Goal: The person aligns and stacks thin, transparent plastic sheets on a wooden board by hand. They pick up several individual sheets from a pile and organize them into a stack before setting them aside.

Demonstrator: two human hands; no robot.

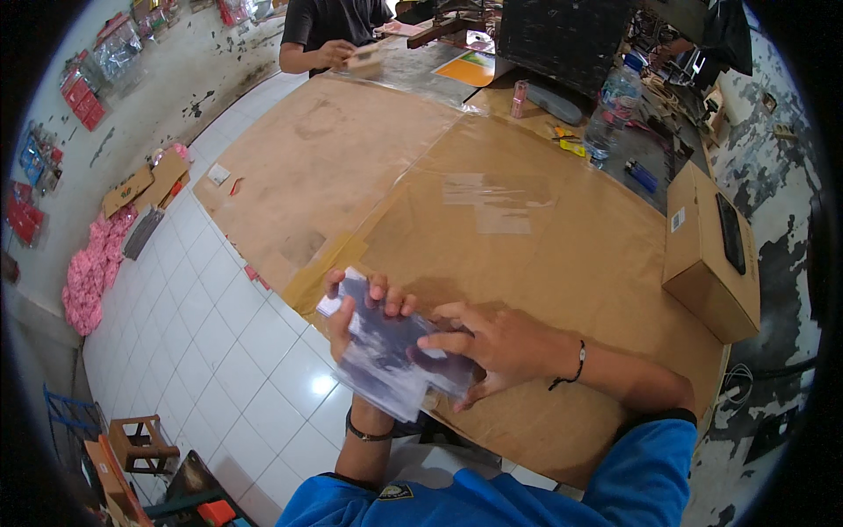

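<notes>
I hold a stack of shiny, see-through plastic sleeves [386,347] over the near edge of the table. My left hand [344,321] is closed around its upper left end, fingers along the far edge and thumb on the near side. The palm is hidden behind the stack. At the right end my right hand [500,342] grips the sleeves, with bent fingers on the face and the thumb at the lower edge. The stack is tilted, and one part juts out at its lower right.
Brown paper covers the table [580,263], with clear tape strips [500,202] on it. A cardboard box [702,255] with a black phone [731,233] stands right. A water bottle [612,110] and blue lighter [643,176] are beyond. Across the table, a person's hand [336,53] holds a blurred, light-coloured item.
</notes>
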